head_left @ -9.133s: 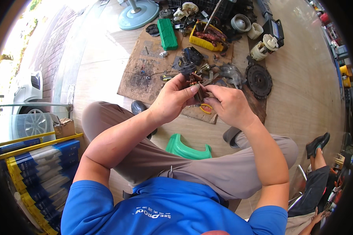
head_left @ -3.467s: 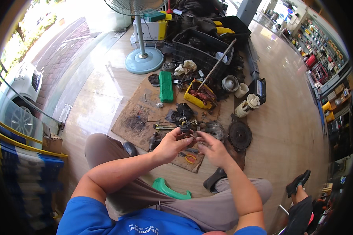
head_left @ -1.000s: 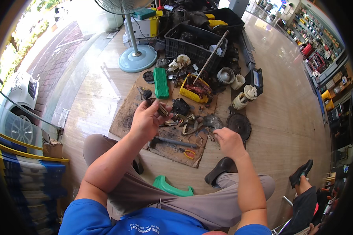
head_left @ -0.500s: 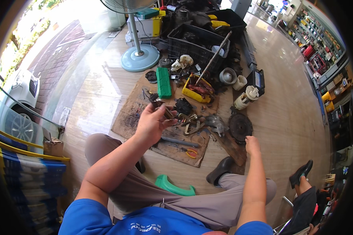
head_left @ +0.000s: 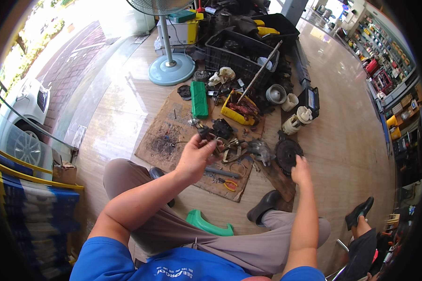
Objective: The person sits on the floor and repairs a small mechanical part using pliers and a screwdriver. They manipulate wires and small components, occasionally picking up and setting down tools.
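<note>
My left hand [head_left: 195, 159] is closed on a small dark part [head_left: 203, 131] with lighter bits at its far end, raised over the cardboard mat [head_left: 157, 140]. Just beyond it, a black boxy part [head_left: 222, 128] and a brass-coloured metal bracket [head_left: 231, 152] lie on the mat. At the near edge of a round black disc [head_left: 287, 154], my right hand [head_left: 301, 171] has its fingers curled in; whether they grip the disc or something small is hidden. A grey glove [head_left: 261, 151] lies left of the disc. Nearer me are a grey rod [head_left: 224, 172] and pliers with yellow-orange handles [head_left: 229, 185].
Farther off stand a green case [head_left: 199, 99], a yellow container [head_left: 239, 112] with a long stick, a black crate [head_left: 237, 61] and a fan base [head_left: 171, 70]. White pump-like parts [head_left: 297, 120] stand right. A green curved piece [head_left: 210, 224] lies between my legs. Another person's leg [head_left: 361, 225] is lower right.
My left hand has moved right and slightly nearer me, turning the dark part it holds. My right hand has shifted a little, staying beside the disc. The whole view has shifted slightly.
</note>
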Motion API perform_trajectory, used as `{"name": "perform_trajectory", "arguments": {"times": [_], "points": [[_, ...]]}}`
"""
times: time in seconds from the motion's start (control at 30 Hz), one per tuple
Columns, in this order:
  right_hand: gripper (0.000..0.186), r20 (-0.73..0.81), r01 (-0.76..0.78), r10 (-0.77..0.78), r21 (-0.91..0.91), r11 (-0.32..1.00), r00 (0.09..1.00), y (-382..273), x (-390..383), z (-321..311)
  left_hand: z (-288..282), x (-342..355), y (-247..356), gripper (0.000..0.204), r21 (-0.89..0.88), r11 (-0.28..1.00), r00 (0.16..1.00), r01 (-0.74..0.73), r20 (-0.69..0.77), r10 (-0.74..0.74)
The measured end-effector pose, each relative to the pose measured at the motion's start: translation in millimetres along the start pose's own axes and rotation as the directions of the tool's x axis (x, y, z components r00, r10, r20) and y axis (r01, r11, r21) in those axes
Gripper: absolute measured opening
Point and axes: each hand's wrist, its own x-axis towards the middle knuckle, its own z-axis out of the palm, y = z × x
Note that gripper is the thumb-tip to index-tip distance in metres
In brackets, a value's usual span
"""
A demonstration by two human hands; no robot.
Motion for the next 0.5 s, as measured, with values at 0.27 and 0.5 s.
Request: {"name": "perform_trajectory", "arguments": {"times": [0.27, 0.5], "points": [[0.051, 0.023, 0.320, -0.566, 0.805, 0.499, 0.824, -163, -67, -10, 16, -14, -26, 0.020, 0.105, 0.988, 0.954, 0.115, 0.265, -0.140], [0.045, 0.195, -0.036, -0.505, 0.951, 0.307, 0.841, -177, -75, -21, 16, -13, -26, 0.027, 0.074, 0.989, 0.930, 0.130, 0.337, -0.147]]}}
